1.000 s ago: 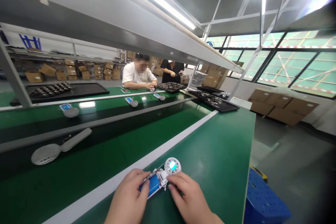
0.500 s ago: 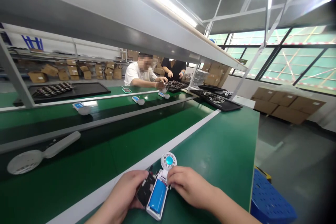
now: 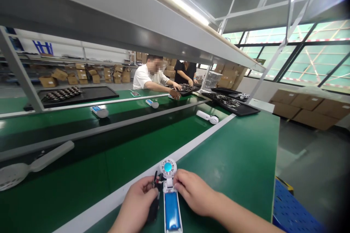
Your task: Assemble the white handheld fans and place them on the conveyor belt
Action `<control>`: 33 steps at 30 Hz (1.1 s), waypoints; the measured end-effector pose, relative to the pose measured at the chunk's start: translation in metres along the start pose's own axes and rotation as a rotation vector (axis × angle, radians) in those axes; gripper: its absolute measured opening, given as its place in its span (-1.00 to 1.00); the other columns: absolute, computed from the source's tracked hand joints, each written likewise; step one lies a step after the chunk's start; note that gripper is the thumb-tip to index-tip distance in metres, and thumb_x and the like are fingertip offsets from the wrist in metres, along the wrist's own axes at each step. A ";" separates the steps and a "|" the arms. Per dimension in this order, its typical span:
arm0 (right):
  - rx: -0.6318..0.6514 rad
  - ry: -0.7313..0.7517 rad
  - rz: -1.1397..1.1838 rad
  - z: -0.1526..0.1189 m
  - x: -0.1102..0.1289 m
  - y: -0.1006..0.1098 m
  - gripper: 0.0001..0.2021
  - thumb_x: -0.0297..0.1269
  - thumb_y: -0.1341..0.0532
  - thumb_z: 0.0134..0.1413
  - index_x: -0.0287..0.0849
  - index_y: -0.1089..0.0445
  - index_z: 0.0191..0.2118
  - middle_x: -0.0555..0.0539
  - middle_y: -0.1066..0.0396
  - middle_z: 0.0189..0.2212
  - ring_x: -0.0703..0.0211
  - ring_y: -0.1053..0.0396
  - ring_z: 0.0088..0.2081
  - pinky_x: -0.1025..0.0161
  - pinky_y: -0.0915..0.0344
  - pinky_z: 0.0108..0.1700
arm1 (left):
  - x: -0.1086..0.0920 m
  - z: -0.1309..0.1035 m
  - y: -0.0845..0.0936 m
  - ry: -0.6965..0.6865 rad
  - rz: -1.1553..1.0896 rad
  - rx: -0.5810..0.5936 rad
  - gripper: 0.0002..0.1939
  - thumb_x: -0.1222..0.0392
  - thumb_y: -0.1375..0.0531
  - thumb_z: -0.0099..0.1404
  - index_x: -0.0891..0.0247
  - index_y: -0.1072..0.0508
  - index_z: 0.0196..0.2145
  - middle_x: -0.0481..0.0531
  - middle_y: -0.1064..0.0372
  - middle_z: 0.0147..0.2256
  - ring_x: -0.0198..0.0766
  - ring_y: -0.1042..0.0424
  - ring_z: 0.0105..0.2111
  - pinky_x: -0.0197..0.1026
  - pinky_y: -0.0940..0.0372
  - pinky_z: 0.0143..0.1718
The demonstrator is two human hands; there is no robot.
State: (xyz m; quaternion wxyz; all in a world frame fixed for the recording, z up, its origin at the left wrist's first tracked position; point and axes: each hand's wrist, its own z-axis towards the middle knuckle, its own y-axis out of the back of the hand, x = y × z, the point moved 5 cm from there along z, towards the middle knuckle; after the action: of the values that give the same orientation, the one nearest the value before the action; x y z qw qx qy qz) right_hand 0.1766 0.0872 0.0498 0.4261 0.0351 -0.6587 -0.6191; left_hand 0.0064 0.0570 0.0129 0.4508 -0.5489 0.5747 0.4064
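A white handheld fan with its casing open lies in front of me, its round head pointing away and a blue battery showing in the handle. My right hand is closed on the fan's neck from the right, fingertips pressed together there. Left of the handle, my left hand grips a thin black circuit board, now seen nearly edge-on. Small wires, one of them red, run between the board and the fan near its neck. Whether my right fingertips also pinch a wire is hidden.
Closed white fans lie on the green belt, one at left and one farther right. Open fans lie in the far lane. Black trays stand at the back. Two people work across the line. A shelf hangs overhead.
The open fan has turned straighter, and the board has swung to nearly edge-on. Another white fan has appeared on the belt at right. The left fan shifted left; a co-worker's hand reached toward a far-lane fan.
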 end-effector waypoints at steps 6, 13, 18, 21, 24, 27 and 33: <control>-0.223 -0.165 0.257 0.003 0.002 -0.030 -0.84 -0.37 -0.03 0.32 -0.12 -0.25 -0.33 -0.01 -0.39 -0.33 0.18 -0.37 -0.29 0.27 -0.30 -0.22 | -0.004 -0.008 0.003 -0.140 0.228 -0.113 -0.58 0.11 -0.14 0.26 0.28 -0.46 0.04 0.13 -0.52 -0.10 -0.07 -0.49 -0.10 -0.11 -0.32 -0.01; -0.244 -0.019 -0.063 0.008 0.015 -0.030 -0.87 -0.46 -0.06 0.25 -0.16 -0.29 -0.31 -0.07 -0.40 -0.33 0.13 -0.37 -0.30 0.21 -0.33 -0.22 | -0.012 -0.010 0.001 -0.172 0.356 -0.092 -0.63 0.08 -0.09 0.31 0.26 -0.54 -0.04 0.13 -0.53 -0.12 -0.06 -0.51 -0.14 -0.13 -0.34 -0.07; -0.080 0.216 -0.289 0.007 0.018 -0.027 -0.85 -0.45 -0.07 0.24 -0.22 -0.38 -0.27 -0.17 -0.44 -0.32 0.02 -0.38 -0.28 0.10 -0.37 -0.16 | -0.009 -0.008 0.000 -0.119 0.300 -0.069 -0.63 0.06 -0.12 0.30 0.24 -0.55 -0.04 0.09 -0.56 -0.10 -0.02 -0.51 -0.10 -0.09 -0.34 -0.01; 0.016 0.314 -0.383 0.000 0.015 -0.019 -0.82 -0.48 -0.06 0.23 -0.24 -0.40 -0.25 -0.19 -0.47 -0.31 0.01 -0.39 -0.29 0.09 -0.37 -0.15 | -0.007 -0.007 -0.001 -0.130 0.311 -0.071 -0.63 0.08 -0.12 0.30 0.23 -0.55 -0.02 0.08 -0.56 -0.09 -0.01 -0.51 -0.12 -0.06 -0.34 -0.01; 0.015 0.341 -0.377 -0.009 0.012 -0.007 -0.81 -0.46 -0.05 0.23 -0.19 -0.42 -0.22 -0.15 -0.48 -0.31 0.04 -0.39 -0.30 0.12 -0.35 -0.17 | -0.004 -0.007 -0.001 -0.127 0.301 -0.074 -0.62 0.08 -0.12 0.31 0.23 -0.55 -0.01 0.08 -0.56 -0.08 -0.02 -0.51 -0.11 -0.06 -0.34 0.00; -0.003 0.359 -0.338 -0.013 0.013 -0.002 -0.82 -0.39 -0.06 0.23 -0.16 -0.43 -0.25 -0.12 -0.48 -0.33 0.06 -0.37 -0.32 0.13 -0.32 -0.20 | -0.001 -0.008 -0.001 -0.131 0.296 -0.075 -0.63 0.08 -0.14 0.30 0.22 -0.55 -0.02 0.07 -0.56 -0.07 -0.03 -0.51 -0.09 -0.08 -0.32 0.02; -0.248 0.086 -0.002 -0.007 0.013 -0.016 -0.86 -0.47 -0.13 0.02 -0.14 -0.35 -0.48 -0.01 -0.39 -0.49 0.18 -0.32 -0.40 0.26 -0.24 -0.32 | -0.001 -0.012 -0.004 -0.149 0.262 -0.060 -0.67 0.10 -0.14 0.32 0.18 -0.56 -0.03 0.03 -0.56 -0.08 -0.08 -0.53 -0.11 -0.16 -0.37 -0.04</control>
State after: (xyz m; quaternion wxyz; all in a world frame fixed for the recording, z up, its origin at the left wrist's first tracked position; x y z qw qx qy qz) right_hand 0.1652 0.0709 0.0424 0.4545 0.0095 -0.5581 -0.6942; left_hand 0.0097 0.0459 0.0175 0.4187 -0.4507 0.5939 0.5185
